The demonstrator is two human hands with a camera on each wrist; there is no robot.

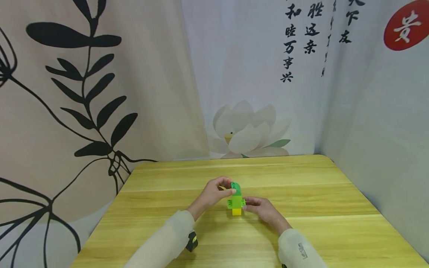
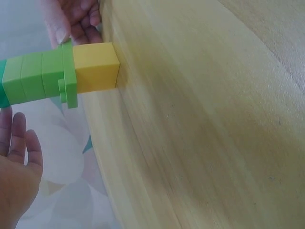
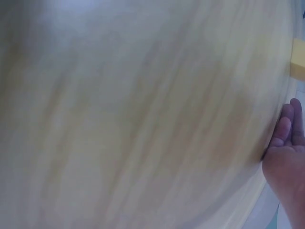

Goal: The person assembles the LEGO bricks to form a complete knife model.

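Note:
A small tower of building blocks stands upright on the table. Its base is a yellow block point(image 1: 236, 212), which shows larger in the left wrist view point(image 2: 96, 67). Above it lies a wider light green piece point(image 2: 70, 74) with studs at both ends, then stacked light green blocks point(image 1: 237, 201). A dark green block point(image 1: 236, 188) with a curved side tops the tower. My left hand point(image 1: 214, 191) pinches this top block between thumb and fingers. Lower down, my right hand point(image 1: 264, 211) pinches the right end of the wide piece. The right wrist view shows only a corner of the yellow block point(image 3: 299, 59).
The wooden table point(image 1: 161, 208) extends around the tower on all sides. Behind it hangs a curtain point(image 1: 248, 74) with a printed lotus and writing. A dark wrist device point(image 1: 192, 242) sits at the left sleeve. Another curtain borders the table's right side.

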